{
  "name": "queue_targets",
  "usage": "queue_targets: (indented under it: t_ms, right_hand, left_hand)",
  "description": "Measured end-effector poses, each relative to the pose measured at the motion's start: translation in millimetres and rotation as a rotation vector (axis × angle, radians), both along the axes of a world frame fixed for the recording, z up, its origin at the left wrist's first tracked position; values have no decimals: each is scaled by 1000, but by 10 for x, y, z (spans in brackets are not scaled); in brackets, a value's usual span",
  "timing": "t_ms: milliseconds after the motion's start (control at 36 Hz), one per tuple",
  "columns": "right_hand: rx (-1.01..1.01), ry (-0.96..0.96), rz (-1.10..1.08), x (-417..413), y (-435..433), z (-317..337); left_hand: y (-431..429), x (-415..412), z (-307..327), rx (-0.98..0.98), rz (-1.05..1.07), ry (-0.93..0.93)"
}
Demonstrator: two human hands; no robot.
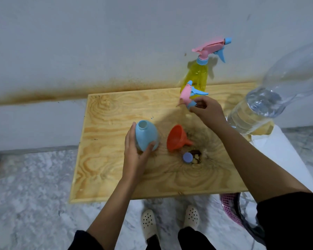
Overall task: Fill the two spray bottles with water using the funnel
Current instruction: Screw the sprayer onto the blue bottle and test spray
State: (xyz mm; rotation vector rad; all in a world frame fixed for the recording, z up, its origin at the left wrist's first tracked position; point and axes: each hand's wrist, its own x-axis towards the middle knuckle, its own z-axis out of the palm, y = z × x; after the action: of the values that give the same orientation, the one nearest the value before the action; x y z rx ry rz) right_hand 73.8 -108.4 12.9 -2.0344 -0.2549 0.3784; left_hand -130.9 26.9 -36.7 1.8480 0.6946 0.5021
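Two grips engaged: left hand [134, 152] clasps uncapped blue bottle [146, 136]; right hand [207, 110] pinches spray head [188, 95]. Funnel [176, 138] lies mid-surface [107, 127]; yellow bottle [197, 76] at far edge.

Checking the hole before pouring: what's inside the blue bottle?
The blue bottle, gripped by the left hand, has its cap off; the neck shows only pale inner wall. Opaque sides hide any contents.

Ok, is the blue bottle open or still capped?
Open. The blue bottle, held by the left hand, shows a bare round mouth; the right hand holds its pink spray head off to the side.
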Motion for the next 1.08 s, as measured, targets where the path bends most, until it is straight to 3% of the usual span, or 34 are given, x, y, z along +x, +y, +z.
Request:
queue_targets:
  t_ms: [194, 417, 694, 1083]
  right_hand:
    - [527, 49, 56, -442, 373, 679]
    - [742, -53, 165, -867, 676, 1053]
    - [802, -36, 171, -1098, 776, 1213]
    - [652, 100, 149, -1210, 814, 371]
  left_hand:
    - [2, -36, 83, 4, -33, 1]
    - [35, -11, 97, 1, -69, 5]
    - [60, -18, 83, 83, -110, -15]
    - [124, 52, -66, 188, -110, -79]
